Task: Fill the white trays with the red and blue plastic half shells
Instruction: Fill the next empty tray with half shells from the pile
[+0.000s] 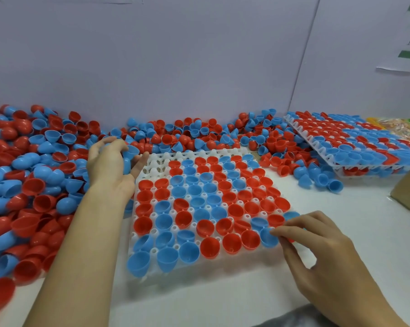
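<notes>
Two bare hands over a white plastic grid tray (pixel 152 161), mostly filled. Left hand (pixel 112 166) clutching blue plastic half shells (pixel 132 151) just beside the empty far-left pockets, nearer them. Right hand (pixel 317 246) pinching something red, perhaps a shell, at the near-right edge.

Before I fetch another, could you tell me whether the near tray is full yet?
Not full: the near tray shows bare white cups at its far-left corner; shells fill the rest.
</notes>
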Motion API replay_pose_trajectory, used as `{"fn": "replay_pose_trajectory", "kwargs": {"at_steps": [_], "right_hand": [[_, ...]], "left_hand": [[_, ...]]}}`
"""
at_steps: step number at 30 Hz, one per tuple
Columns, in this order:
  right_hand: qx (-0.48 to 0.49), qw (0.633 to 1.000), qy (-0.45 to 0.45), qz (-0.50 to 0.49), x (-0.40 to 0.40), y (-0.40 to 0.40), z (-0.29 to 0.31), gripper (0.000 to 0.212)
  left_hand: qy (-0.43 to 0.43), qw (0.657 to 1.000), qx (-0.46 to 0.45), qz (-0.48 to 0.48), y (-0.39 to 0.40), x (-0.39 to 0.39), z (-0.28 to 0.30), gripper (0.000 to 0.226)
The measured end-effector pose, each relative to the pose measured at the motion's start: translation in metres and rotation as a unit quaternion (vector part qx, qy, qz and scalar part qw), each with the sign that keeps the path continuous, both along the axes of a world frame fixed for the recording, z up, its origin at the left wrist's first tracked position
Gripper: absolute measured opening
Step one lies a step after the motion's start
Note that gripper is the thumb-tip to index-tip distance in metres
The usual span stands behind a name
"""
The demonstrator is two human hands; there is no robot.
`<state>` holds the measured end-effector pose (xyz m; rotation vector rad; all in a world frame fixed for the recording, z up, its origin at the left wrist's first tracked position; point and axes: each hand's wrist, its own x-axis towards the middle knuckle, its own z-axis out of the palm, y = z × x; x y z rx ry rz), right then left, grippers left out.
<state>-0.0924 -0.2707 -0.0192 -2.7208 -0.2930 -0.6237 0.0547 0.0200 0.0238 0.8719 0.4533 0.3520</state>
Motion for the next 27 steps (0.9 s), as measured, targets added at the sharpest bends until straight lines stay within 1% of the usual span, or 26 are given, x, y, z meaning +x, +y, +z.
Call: {"fn": "replay_pose_trajectory", "kwargs": {"at_steps": [3,7,14,17,19,23,25,27], "right_hand": [[0.011,1.0,-0.009,-0.013,0.003,0.0,0.001,0.039],[0.046,0.997,-0.009,-0.062,0.006,-0.008,0.004,0.039],[0.037,0.997,0.017,-0.069,0.003,-0.009,0.003,0.039],[0.046,0.998,-0.002,-0.042,0.01,0.002,0.012,0.038],[0.061,0.998,-0.024,-0.005,0.02,0.018,0.023,0.035],[0.126,0.987,-0.07,0.075,0.058,0.063,0.055,0.028],[0.158,0.98,-0.058,0.109,0.082,0.088,0.072,0.028],[0.171,0.975,-0.011,0.143,0.107,0.112,0.085,0.027]], "left_hand": [[-0.001,1.0,0.002,-0.004,0.001,0.0,0.0,0.031],[-0.004,1.0,-0.003,-0.001,0.002,0.001,0.0,0.031],[-0.005,1.0,0.002,-0.008,0.0,-0.001,0.0,0.031],[-0.004,1.0,0.002,-0.011,-0.001,-0.001,0.0,0.031],[-0.004,1.0,0.003,-0.024,-0.003,-0.002,0.001,0.031],[-0.015,0.998,0.004,-0.065,-0.009,-0.002,0.003,0.025],[-0.024,0.996,-0.001,-0.085,-0.01,-0.002,0.002,0.024],[-0.044,0.994,-0.004,-0.103,-0.009,-0.002,0.001,0.026]]}}
